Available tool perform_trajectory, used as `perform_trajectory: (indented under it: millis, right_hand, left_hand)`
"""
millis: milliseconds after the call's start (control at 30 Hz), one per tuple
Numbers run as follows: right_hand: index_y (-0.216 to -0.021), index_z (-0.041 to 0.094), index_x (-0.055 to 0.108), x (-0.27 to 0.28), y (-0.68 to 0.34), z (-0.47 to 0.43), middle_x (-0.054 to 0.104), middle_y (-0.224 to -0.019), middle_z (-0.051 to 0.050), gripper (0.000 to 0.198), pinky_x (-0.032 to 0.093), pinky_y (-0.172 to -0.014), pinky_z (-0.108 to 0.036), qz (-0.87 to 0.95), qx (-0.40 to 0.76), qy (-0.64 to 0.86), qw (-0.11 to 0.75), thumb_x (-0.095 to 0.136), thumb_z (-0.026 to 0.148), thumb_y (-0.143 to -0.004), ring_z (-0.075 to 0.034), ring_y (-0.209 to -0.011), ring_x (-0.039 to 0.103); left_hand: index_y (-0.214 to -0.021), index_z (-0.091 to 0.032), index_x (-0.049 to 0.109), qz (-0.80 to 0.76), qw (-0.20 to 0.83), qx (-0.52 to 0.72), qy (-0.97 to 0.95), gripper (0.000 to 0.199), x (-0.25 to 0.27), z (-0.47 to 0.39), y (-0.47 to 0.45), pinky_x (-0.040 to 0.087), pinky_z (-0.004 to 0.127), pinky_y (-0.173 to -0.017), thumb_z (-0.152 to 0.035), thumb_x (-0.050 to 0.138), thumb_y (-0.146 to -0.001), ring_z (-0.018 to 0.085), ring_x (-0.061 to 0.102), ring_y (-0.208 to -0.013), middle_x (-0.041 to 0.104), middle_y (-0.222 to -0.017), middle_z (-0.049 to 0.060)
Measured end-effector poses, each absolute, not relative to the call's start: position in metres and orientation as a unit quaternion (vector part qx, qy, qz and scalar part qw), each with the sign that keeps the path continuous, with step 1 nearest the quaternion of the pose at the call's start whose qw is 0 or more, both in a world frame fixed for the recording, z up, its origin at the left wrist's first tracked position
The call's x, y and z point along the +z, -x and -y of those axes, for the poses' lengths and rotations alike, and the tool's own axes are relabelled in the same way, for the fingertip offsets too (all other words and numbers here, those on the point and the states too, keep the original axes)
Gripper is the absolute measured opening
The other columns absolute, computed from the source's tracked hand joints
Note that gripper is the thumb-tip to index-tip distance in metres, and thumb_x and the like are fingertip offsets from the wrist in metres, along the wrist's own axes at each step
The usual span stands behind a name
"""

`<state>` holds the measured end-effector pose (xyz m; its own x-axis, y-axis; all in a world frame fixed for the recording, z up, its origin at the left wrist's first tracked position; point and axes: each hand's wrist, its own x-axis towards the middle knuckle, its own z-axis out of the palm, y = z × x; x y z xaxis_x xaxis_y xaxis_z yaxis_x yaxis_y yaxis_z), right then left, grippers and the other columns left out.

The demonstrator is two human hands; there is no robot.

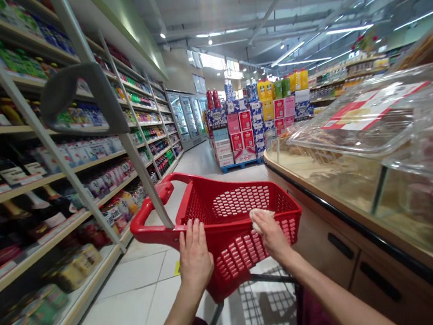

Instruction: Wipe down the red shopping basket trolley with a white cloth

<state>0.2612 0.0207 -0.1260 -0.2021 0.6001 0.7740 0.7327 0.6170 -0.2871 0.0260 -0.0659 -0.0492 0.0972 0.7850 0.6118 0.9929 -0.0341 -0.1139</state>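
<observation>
A red plastic shopping cart [231,257] with perforated sides stands right in front of me, and its basket has nothing visible in it. My left hand [194,253] lies on the near rim, fingers stretched out and close together over the edge. Farther right along the same rim, my right hand [270,232] is closed around a crumpled white cloth [260,215] that touches the rim. A metal pole with a grey handle [109,99] rises from the cart's left end. Below the basket, part of the dark metal frame [271,278] shows.
Shelves of bottles and cans [84,164] line the left side. A wooden counter [322,239] with clear food packages [352,115] stands close on the right. Ahead are stacked boxes [241,131] on a blue pallet [241,165] and glass-door coolers [188,116]. The floor [138,296] is tiled.
</observation>
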Motion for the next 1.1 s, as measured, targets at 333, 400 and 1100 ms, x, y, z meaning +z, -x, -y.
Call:
perform_trajectory:
  millis: [333,400,1100]
  right_hand:
    - [-0.116,0.016,0.052,-0.119,-0.242,-0.016,0.053,-0.119,-0.01,0.055,0.034,-0.097,-0.046,0.747,-0.073,0.456,0.479,0.031,-0.002,-0.069,-0.02,-0.117,0.041]
    - [-0.12,0.018,0.049,-0.114,-0.214,-0.008,0.05,-0.123,-0.008,0.057,0.033,-0.099,-0.044,0.798,-0.06,0.376,0.467,0.032,-0.003,-0.07,-0.019,-0.121,0.037]
    - [-0.11,0.021,0.056,-0.066,-0.162,-0.002,0.058,-0.113,-0.008,0.048,0.044,-0.089,-0.038,0.822,-0.01,0.348,0.45,0.041,0.0,-0.069,-0.02,-0.107,0.051]
  left_hand:
    - [-0.127,-0.005,0.035,0.653,0.249,-0.181,0.692,0.066,-0.051,0.067,-0.029,0.015,0.044,-0.107,-0.013,0.042,-0.062,0.025,0.017,-0.13,0.031,-0.137,0.012]
    - [-0.126,-0.006,0.035,0.652,0.249,-0.18,0.693,0.066,-0.051,0.067,-0.029,0.015,0.043,-0.107,-0.013,0.042,-0.062,0.024,0.017,-0.13,0.031,-0.137,0.011]
    - [-0.122,-0.014,0.041,0.616,0.282,-0.267,0.686,0.053,-0.028,0.079,0.018,0.015,0.043,-0.107,-0.011,0.036,-0.069,0.019,0.034,-0.123,0.046,-0.128,0.008]
